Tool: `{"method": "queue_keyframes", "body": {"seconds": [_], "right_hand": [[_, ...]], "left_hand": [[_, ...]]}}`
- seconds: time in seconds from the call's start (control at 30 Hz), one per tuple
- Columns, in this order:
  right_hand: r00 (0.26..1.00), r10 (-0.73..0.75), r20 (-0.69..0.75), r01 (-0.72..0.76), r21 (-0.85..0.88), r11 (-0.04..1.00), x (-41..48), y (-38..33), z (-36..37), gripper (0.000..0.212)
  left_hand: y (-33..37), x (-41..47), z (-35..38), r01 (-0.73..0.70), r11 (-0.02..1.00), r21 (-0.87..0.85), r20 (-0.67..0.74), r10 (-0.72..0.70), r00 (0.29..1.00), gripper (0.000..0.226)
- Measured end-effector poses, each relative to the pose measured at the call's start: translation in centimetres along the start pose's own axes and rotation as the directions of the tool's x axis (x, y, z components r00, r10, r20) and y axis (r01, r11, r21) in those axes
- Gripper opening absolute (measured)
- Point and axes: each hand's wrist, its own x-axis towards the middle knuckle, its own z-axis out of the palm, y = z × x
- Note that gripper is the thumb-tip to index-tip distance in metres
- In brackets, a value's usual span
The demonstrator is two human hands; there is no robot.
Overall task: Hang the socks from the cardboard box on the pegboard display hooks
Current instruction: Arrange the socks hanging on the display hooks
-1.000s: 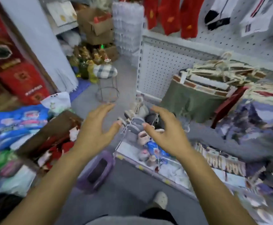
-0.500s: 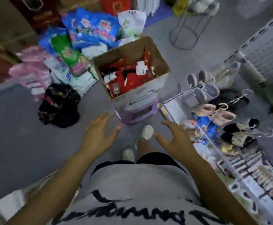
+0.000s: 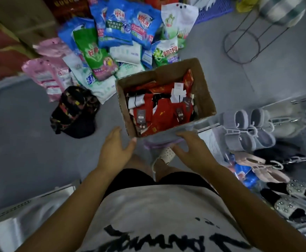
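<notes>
While the cardboard box (image 3: 201, 84) is well stocked with socks (image 3: 159, 108), mostly red pairs with dark card tags plus a few white and black ones, the job looks far from finished in the head view: neither hand carries anything, and no pegboard or free hook shows here, so how many pairs are already hung cannot be told. The left hand (image 3: 115, 149) hovers spread, palm down, just near of the box's near-left corner, thumb tip close to the cardboard; whether it touches is unclear. The right hand (image 3: 194, 149) is also spread and bare, fingers reaching toward the box's near wall, apart from the socks. My judgement is that picking a pair out of the box is the step in hand, with carrying and hanging left to do for all the pairs seen.

As for room, the box mouth is open upward and its four rims stand well above the pile, so a hand must come in from above. Left of the box lies a dark patterned cap (image 3: 74, 111) on the grey floor (image 3: 21, 133), with plenty of bare floor nearer. Far and left, detergent bags (image 3: 112, 39) crowd against the box's far-left corner. Right of the box, slippers on hangers (image 3: 248, 131) sit close, leaving the right forearm little space. A wire stool frame (image 3: 242, 44) stands far right, well apart.
</notes>
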Motion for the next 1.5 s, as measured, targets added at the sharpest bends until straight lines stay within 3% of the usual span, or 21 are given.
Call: {"method": "queue_keyframes", "body": {"seconds": [0.2, 0.4, 0.67, 0.77, 0.9, 1.1, 1.27, 1.5], "right_hand": [[0.992, -0.02, 0.128, 0.02, 0.005, 1.0, 10.9, -0.2, -1.3, 0.041], [0.971, 0.075, 0.225, -0.046, -0.13, 0.99, 20.2, 1.8, 0.4, 0.05], [0.891, 0.114, 0.44, 0.13, -0.487, 0.864, 26.0, 4.9, 3.6, 0.099], [0.868, 0.09, 0.488, 0.221, -0.543, 0.81, 26.9, 5.8, 4.0, 0.104], [0.866, 0.022, 0.499, 0.329, -0.603, 0.727, 27.5, 6.8, 3.6, 0.096], [0.796, -0.049, 0.603, 0.503, -0.614, 0.609, 28.0, 6.4, 3.3, 0.046], [0.763, 0.023, 0.646, 0.518, -0.632, 0.577, 27.5, 5.3, 2.7, 0.063], [0.804, 0.13, 0.58, 0.304, -0.589, 0.749, 26.8, 5.2, 2.0, 0.058]], "left_hand": [[3.0, 9.9, 0.0, 0.174, 0.972, -0.159, -0.039, -0.182, 0.983, 0.071], [1.7, 16.5, 1.4, 0.247, 0.934, -0.257, 0.088, -0.232, 0.969, 0.075], [-0.4, 17.2, 2.5, 0.262, 0.925, -0.276, 0.183, -0.217, 0.959, 0.073], [-0.5, 17.4, 2.8, 0.279, 0.929, -0.243, 0.207, -0.232, 0.95, 0.08], [-0.4, 17.4, 3.0, 0.283, 0.93, -0.235, 0.199, -0.239, 0.951, 0.086], [-0.6, 17.2, 3.1, 0.239, 0.94, -0.243, 0.17, -0.201, 0.965, 0.085], [-0.4, 17.4, 3.1, 0.218, 0.938, -0.268, 0.146, -0.184, 0.972, 0.082], [-1.0, 17.5, 3.4, 0.213, 0.943, -0.254, 0.149, -0.18, 0.972, 0.085]]}}
